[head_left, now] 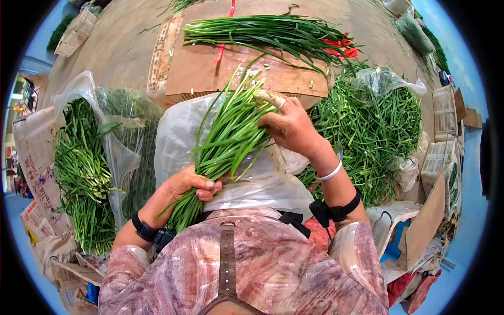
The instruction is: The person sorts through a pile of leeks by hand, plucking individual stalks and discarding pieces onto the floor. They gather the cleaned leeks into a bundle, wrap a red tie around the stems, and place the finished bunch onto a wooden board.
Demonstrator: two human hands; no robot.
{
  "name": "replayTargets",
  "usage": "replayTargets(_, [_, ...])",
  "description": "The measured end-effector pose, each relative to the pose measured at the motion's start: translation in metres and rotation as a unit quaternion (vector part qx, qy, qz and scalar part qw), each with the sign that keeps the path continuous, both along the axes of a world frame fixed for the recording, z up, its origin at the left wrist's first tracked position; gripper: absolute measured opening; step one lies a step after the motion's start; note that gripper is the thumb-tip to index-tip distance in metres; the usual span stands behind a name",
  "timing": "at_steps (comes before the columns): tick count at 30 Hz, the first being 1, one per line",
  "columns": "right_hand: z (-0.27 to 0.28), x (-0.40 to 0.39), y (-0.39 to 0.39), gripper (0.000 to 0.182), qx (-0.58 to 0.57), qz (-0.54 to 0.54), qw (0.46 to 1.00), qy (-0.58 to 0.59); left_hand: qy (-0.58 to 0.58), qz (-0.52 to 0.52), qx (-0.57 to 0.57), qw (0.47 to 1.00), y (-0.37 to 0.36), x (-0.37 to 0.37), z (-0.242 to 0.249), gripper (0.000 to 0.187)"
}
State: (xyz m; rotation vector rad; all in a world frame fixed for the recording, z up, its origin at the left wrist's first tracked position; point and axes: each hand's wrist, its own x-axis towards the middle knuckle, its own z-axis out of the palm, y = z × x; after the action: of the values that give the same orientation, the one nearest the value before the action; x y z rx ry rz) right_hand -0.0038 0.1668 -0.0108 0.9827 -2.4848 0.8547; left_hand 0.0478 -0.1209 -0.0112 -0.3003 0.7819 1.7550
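Note:
A loose bunch of long green stalks (231, 128) lies slanted over my lap, its pale cut ends toward the board. My left hand (193, 184) is closed around the leafy lower part of the bunch. Near the pale ends, my right hand (283, 119) has its thumb and fingers bent against the stalks, a light covering on one finger. Beyond them, a larger bunch of green stalks (252, 31) rests on a brown board (194, 68), with a red strip (221, 52) at its left part and red ties (341, 47) by its leafy end.
A heap of green stalks (362, 126) sits at the right, with clear plastic at its back edge. More stalks (84, 168) in a plastic bag (118, 152) stand at the left. White crates (443, 113) are at the far right, above a cardboard panel (425, 223).

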Motion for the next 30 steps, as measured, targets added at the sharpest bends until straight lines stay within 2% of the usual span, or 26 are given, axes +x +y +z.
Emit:
replayTargets(1, [-0.001, -0.002, 0.004, 0.033, 0.000, 0.002, 1.000, -0.001, -0.004, 0.004, 0.008, 1.000, 0.000, 0.000, 0.001, 0.058])
replayTargets(3, [-0.004, -0.005, 0.014, 0.021, -0.173, -0.034, 0.965, -0.192, -0.005, 0.009, 0.027, 1.000, 0.000, -0.001, 0.001, 0.061])
replayTargets(4, [-0.009, -0.007, 0.014, 0.011, -0.268, -0.043, 0.936, -0.222, -0.008, 0.012, 0.046, 0.999, 0.001, -0.001, 0.001, 0.064])
replayTargets(5, [-0.015, -0.008, 0.012, 0.011, -0.268, -0.049, 0.936, -0.222, -0.009, 0.007, 0.048, 0.999, 0.002, -0.001, -0.001, 0.064])
replayTargets(7, [-0.027, -0.017, 0.007, 0.011, -0.524, -0.087, 0.797, -0.288, -0.019, -0.004, 0.068, 0.997, 0.005, -0.002, -0.005, 0.061])
replayTargets(9, [-0.034, -0.026, 0.008, 0.010, -0.544, -0.110, 0.777, -0.297, -0.022, -0.008, 0.049, 0.999, 0.005, -0.003, -0.007, 0.061])
replayTargets(11, [-0.032, -0.033, 0.009, 0.009, -0.710, -0.091, 0.623, -0.315, -0.026, -0.015, 0.030, 0.999, 0.004, -0.003, -0.009, 0.061])
replayTargets(12, [-0.030, -0.038, 0.010, 0.010, -0.733, -0.132, 0.593, -0.306, -0.023, -0.017, 0.034, 0.999, 0.004, -0.003, -0.009, 0.059])
replayTargets(13, [-0.034, -0.043, 0.018, 0.010, -0.733, -0.133, 0.593, -0.304, -0.019, -0.019, 0.037, 0.999, 0.003, -0.002, -0.009, 0.058])
replayTargets(15, [-0.048, -0.048, 0.048, 0.010, -0.834, -0.010, 0.451, -0.319, -0.016, -0.025, 0.047, 0.998, 0.001, -0.001, -0.013, 0.056])
replayTargets(17, [-0.054, -0.052, 0.077, 0.012, -0.837, -0.092, 0.444, -0.307, -0.013, -0.030, 0.056, 0.998, -0.001, 0.000, -0.014, 0.055])
replayTargets(19, [-0.052, -0.042, 0.118, 0.013, -0.816, -0.147, 0.483, -0.282, -0.009, -0.031, 0.065, 0.997, -0.003, 0.001, -0.010, 0.049])
replayTargets(21, [-0.055, -0.027, 0.148, 0.017, -0.646, -0.382, 0.620, -0.229, -0.019, -0.020, 0.076, 0.997, -0.005, 0.002, -0.009, 0.049])
replayTargets(23, [-0.051, -0.007, 0.152, 0.024, -0.638, -0.371, 0.626, -0.254, -0.026, -0.008, 0.088, 0.996, -0.004, 0.002, -0.009, 0.050])
replayTargets(25, [-0.041, 0.008, 0.126, 0.040, -0.597, -0.288, 0.616, -0.426, -0.056, 0.009, 0.104, 0.993, -0.003, 0.003, -0.008, 0.053])
replayTargets(27, [-0.041, 0.018, 0.078, 0.059, -0.642, -0.195, 0.555, -0.492, -0.063, 0.006, 0.111, 0.992, -0.001, 0.002, -0.010, 0.053])
replayTargets(29, [-0.061, 0.017, 0.053, 0.054, -0.622, -0.086, 0.534, -0.566, -0.068, 0.006, 0.112, 0.991, -0.001, 0.003, -0.010, 0.053])
replayTargets(30, [-0.071, 0.013, 0.046, 0.047, -0.575, -0.059, 0.566, -0.588, -0.062, 0.017, 0.113, 0.992, -0.001, 0.004, -0.009, 0.054])
